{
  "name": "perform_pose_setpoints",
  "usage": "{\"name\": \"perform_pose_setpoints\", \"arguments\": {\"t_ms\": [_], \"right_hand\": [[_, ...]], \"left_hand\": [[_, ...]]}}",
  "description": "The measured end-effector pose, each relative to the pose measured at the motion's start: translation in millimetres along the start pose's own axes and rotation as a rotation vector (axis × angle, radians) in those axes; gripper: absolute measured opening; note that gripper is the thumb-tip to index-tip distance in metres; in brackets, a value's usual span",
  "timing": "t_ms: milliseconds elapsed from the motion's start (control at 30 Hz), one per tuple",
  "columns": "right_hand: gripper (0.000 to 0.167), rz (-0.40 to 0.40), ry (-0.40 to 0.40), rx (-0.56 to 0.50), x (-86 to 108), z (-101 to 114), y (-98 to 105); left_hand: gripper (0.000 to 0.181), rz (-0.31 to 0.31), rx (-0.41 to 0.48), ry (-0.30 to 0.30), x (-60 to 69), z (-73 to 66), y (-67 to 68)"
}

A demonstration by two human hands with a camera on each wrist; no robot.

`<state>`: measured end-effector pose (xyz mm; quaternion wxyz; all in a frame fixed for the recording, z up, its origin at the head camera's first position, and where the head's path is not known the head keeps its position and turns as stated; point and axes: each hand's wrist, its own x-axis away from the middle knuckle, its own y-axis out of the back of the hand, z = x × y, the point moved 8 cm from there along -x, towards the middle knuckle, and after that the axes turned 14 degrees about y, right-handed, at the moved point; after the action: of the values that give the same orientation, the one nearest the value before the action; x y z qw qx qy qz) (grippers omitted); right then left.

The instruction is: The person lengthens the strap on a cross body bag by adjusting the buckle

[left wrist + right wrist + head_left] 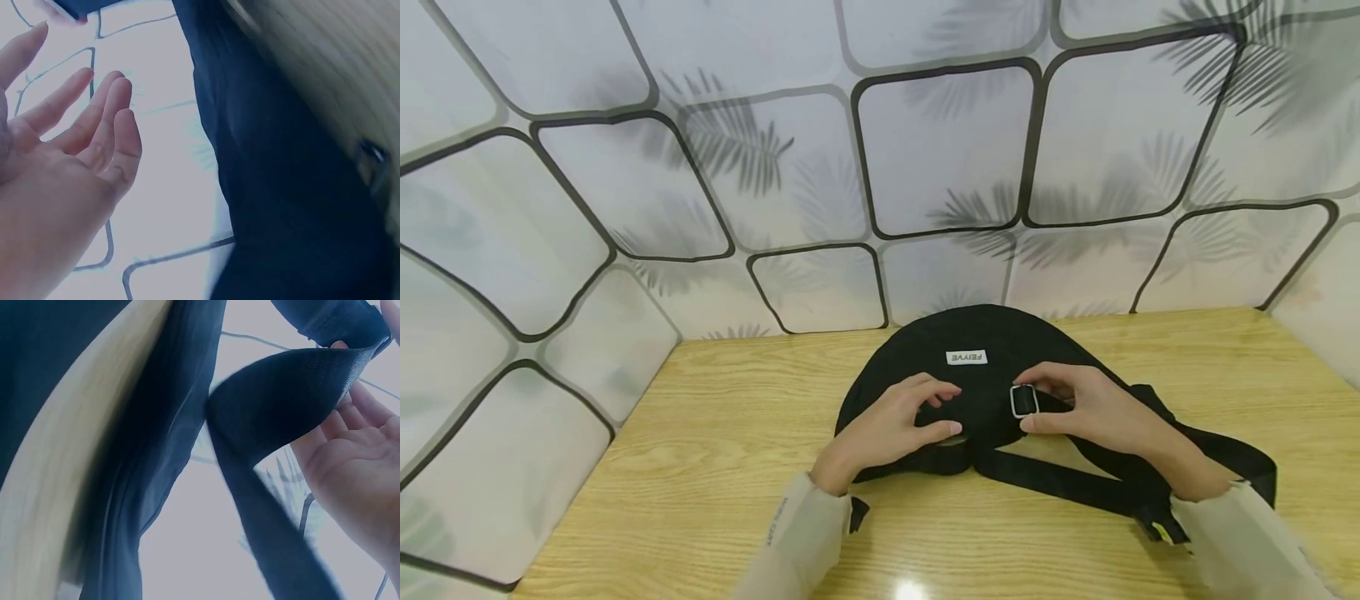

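Note:
A black half-round bag (902, 358) lies on the wooden table, with a white label (966, 357) on its upper part. My right hand (1101, 412) pinches a silver metal strap buckle (1024, 402) between thumb and fingers, raised over the bag. From that buckle the black strap (275, 406) loops away, seen in the right wrist view. My left hand (887, 425) hovers over the bag's left half, holding nothing. In the left wrist view its fingers (127, 140) are loosely bent and apart from the dark fabric (262, 162).
More black strap (1060, 483) runs along the bag's near side to a dark clip (1157, 525) by my right sleeve. A small black strap end (858, 513) lies beside my left sleeve. Behind the table (722, 417) stands a patterned wall covering (947, 158).

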<state>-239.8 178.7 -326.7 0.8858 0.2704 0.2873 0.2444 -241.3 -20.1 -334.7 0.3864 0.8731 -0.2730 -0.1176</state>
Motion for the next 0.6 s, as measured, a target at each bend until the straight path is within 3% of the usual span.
{"name": "perform_pose_setpoints", "arguments": {"t_ms": [433,600], "right_hand": [[0.039,-0.036,0.104,-0.034,-23.5,14,-16],[0.043,-0.026,0.128,-0.056,-28.3,17,-21]], "left_hand": [[0.048,0.001,-0.008,-0.013,-19.5,-15.4,-17.8],[0.038,-0.024,0.008,-0.046,-22.5,-18.6,-18.8]]}}
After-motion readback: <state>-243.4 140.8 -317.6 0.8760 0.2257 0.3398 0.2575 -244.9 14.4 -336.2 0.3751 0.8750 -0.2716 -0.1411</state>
